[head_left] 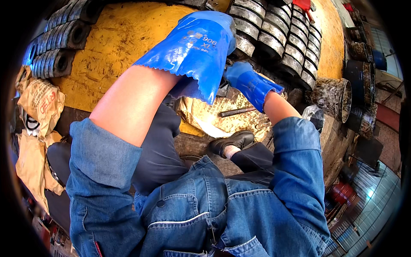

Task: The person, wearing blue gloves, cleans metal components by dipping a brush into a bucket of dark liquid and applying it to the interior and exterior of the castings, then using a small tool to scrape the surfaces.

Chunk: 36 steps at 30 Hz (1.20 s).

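Note:
Both of my hands wear long blue rubber gloves. My left hand (201,47) is raised close to the camera, its fingertips against the near end of a row of grey metal discs (274,38) on a yellow board (120,38). My right hand (246,81) reaches in just below it, toward the same discs. The left glove hides the fingers of both hands, so what they grip is not visible. A dark metal rod (237,112) lies on crumpled paper (209,118) beneath my hands.
Dark ribbed rings (60,38) are stacked at the upper left. Brown paper sacks (40,103) lie on the left. Rusty drums (338,96) stand on the right and a red container (340,192) sits lower right. My black shoe (233,140) rests below the paper.

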Each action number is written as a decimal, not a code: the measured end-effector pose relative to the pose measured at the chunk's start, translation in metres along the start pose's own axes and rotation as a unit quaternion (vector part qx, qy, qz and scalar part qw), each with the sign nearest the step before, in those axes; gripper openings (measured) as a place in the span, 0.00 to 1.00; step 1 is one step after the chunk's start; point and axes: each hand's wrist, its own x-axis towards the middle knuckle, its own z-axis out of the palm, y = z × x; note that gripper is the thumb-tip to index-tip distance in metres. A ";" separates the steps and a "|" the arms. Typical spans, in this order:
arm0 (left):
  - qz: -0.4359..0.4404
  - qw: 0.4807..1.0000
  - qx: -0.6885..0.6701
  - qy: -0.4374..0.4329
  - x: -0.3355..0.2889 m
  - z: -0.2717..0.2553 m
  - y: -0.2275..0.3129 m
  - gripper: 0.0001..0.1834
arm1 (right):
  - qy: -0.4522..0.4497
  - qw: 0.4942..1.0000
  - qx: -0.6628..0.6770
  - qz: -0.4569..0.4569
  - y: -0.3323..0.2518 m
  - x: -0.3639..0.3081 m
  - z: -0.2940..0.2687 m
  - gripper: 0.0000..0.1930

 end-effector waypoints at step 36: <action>-0.071 0.994 0.011 -0.087 -0.001 -0.011 0.013 0.21 | 0.242 0.761 0.600 0.039 -0.015 -0.003 0.134 0.10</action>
